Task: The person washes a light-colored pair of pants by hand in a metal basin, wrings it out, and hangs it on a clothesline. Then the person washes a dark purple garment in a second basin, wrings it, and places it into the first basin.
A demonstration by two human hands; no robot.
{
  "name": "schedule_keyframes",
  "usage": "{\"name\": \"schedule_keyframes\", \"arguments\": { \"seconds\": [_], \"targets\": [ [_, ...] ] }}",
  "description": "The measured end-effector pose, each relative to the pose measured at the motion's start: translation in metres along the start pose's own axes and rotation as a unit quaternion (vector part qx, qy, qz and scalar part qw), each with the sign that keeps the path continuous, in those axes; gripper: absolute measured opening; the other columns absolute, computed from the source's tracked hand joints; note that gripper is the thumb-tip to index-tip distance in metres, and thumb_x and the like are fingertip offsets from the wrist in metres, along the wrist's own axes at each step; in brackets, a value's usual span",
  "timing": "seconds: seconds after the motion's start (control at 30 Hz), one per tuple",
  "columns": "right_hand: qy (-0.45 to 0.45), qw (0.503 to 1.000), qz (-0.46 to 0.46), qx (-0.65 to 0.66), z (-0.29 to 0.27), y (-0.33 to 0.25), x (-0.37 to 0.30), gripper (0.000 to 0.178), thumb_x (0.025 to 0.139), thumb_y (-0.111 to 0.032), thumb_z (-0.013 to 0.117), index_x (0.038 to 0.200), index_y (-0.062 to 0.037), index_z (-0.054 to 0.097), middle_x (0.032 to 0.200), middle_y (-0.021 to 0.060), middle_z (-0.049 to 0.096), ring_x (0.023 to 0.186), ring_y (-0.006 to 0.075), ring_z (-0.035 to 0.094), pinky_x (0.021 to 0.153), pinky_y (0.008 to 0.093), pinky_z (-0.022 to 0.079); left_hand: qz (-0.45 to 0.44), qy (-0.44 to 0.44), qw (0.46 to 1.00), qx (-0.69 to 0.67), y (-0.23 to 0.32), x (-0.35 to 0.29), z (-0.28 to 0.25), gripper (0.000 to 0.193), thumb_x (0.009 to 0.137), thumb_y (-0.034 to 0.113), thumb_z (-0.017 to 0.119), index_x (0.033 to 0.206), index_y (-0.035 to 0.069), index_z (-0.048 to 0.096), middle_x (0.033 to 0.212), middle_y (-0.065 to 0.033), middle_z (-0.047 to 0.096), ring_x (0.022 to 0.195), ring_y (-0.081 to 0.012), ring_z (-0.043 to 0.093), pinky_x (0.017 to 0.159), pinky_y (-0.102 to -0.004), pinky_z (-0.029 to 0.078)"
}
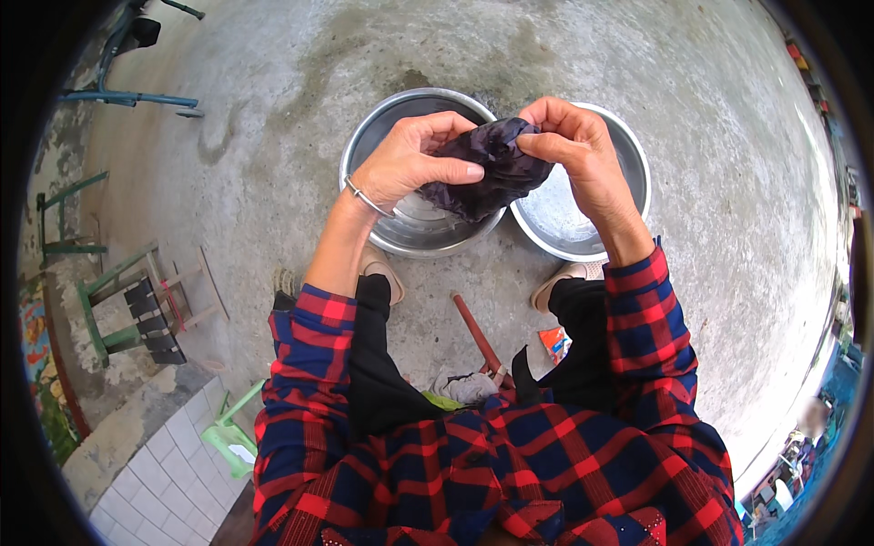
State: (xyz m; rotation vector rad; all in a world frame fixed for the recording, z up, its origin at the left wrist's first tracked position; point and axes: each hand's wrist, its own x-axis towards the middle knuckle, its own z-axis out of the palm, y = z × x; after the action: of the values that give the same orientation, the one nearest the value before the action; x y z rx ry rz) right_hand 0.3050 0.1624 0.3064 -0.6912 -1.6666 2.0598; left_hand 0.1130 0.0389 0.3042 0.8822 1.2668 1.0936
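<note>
A dark, crumpled, wet-looking cloth (492, 170) is held up between my two hands. My left hand (411, 162) grips its left side, thumb lying across the front. At its right end my right hand (575, 150) pinches the fabric between thumb and fingers. Below the cloth stand two round metal basins. The left basin (357, 150) is grey inside and seems to hold some clear water. Whitish, sudsy-looking water shows in the right basin (642, 173). The cloth hides part of both basins.
Both basins rest on a concrete floor (273, 209) just beyond my shoes. A reddish-brown stick (475, 329) and an orange packet (553, 343) lie between my legs. To the left are a green-framed chair (114, 314), a green plastic stool (232, 437) and a blue metal frame (137, 96).
</note>
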Motion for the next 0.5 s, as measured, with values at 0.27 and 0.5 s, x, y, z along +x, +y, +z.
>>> {"name": "schedule_keyframes", "arguments": {
  "seconds": [0.27, 0.5],
  "targets": [
    [0.0, 0.998, 0.021, -0.056, 0.002, 0.004, -0.001, 0.006, 0.078, -0.006, 0.062, 0.082, -0.0022, 0.064, 0.073, -0.0024, 0.062, 0.07, 0.0049, 0.054, 0.064, 0.0215, 0.042, 0.014, 0.051, 0.999, 0.001, -0.005, 0.0, -0.004, 0.026, 0.078, 0.014, 0.072, 0.101, 0.003, 0.07, 0.091, 0.0, 0.068, 0.085, -0.0097, 0.06, 0.083, -0.0258, 0.046],
    [0.027, 0.994, 0.022, -0.107, 0.005, 0.009, 0.0, 0.006, 0.079, -0.006, 0.061, 0.082, -0.0018, 0.063, 0.071, -0.0034, 0.06, 0.068, 0.0044, 0.052, 0.061, 0.0215, 0.04, 0.004, 0.056, 0.998, 0.004, -0.005, 0.0, -0.007, 0.025, 0.078, 0.014, 0.071, 0.1, 0.003, 0.071, 0.09, -0.0009, 0.069, 0.087, -0.0104, 0.062, 0.085, -0.0256, 0.046]
  ]
}}
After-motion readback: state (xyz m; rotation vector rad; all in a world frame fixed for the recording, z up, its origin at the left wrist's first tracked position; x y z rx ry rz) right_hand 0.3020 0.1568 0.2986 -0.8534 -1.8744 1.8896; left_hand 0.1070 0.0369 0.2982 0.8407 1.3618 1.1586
